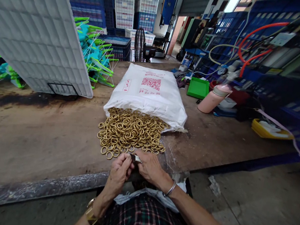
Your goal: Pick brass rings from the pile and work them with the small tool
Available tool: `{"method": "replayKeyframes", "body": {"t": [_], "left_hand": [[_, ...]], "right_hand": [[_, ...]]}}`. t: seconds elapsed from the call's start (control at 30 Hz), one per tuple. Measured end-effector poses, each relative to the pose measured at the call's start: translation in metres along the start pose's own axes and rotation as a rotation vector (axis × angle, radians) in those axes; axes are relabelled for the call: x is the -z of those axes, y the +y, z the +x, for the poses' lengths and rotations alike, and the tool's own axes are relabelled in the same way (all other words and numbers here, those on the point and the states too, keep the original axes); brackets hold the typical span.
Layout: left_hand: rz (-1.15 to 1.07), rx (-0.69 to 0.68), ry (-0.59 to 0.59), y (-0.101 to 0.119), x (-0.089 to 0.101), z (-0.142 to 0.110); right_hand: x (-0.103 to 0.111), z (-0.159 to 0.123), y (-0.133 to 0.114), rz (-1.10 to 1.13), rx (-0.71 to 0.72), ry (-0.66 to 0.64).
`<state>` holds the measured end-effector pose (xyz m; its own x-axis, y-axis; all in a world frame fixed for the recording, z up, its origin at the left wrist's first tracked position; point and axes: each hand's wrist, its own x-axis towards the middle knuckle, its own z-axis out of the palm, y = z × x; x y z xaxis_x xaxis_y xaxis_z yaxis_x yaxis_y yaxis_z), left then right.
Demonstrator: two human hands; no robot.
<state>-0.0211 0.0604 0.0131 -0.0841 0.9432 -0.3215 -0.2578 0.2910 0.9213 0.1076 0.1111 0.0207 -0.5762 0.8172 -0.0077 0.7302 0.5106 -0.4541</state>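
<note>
Okay, using the white sack (146, 97) as my reference. It lies flat on the bench (40, 135), red print up, mouth toward the wearer. Brass-coloured rings (134, 130) spill out of that mouth in a loose heap, a few strays at its near edge.

Both hands are in front of the sack, just on the near side of the heap, over the bench edge. I read the left hand (119, 169) as pinched, thumb and fingers closed on a small dark-and-white piece (135, 158). Right hand (150, 166) has its fingers curled in on the same piece from the other side. Too small and covered for me to say what it is. Gold watch (90, 214) on the left wrist, bangle (171, 188) on the right.

Around the sack: ribbed panel (45, 30) to its left, with teal-and-green plastic parts (96, 60) between the two. To its right, green tray (198, 88), then pink bottle (210, 101), tilted; yellow tray (270, 132) farther right. Behind the sack I get a fan (139, 45) and stacked crates (123, 7).
</note>
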Motion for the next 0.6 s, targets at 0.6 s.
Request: {"method": "replayKeyframes", "body": {"t": [0.6], "left_hand": [[-0.292, 0.042, -0.029, 0.010, -0.004, -0.011]], "right_hand": [[0.006, 0.013, 0.014, -0.159, -0.173, 0.133]]}}
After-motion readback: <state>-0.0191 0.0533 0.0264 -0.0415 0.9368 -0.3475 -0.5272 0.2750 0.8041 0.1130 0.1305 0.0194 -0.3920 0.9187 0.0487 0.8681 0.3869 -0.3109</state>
